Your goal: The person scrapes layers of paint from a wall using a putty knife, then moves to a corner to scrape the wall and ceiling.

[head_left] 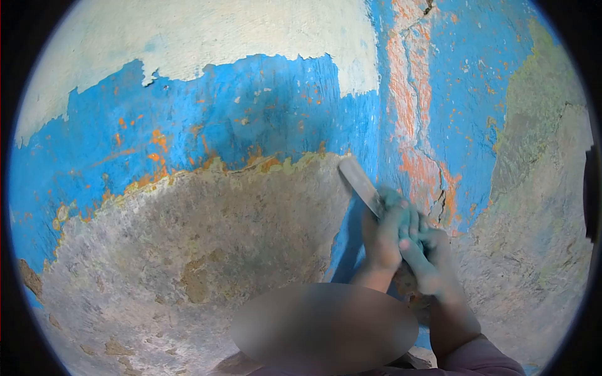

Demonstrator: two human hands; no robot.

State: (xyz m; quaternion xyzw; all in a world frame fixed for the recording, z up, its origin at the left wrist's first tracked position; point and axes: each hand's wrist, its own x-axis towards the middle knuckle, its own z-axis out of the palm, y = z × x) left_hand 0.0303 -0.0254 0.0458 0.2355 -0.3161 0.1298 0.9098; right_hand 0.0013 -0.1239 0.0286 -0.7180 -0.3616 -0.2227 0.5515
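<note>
A scraper with a long, flat, pale blade [360, 182] points up and to the left, its tip against the wall where blue paint [282, 106] meets bare grey plaster [251, 225]. My left hand [384, 235] is wrapped round the tool just below the blade. Close beside it, my right hand [428, 250] is closed around the lower part, fingers overlapping the left ones. Most of the handle is hidden by both hands. Greenish-grey dust coats the fingers.
Above the blue band is cream-white paint [251, 31] with a ragged edge. To the right, an orange-and-white patch [411, 81] runs down the wall with a dark crack. More grey plaster [527, 194] shows at the far right. A blurred oval covers the lower middle.
</note>
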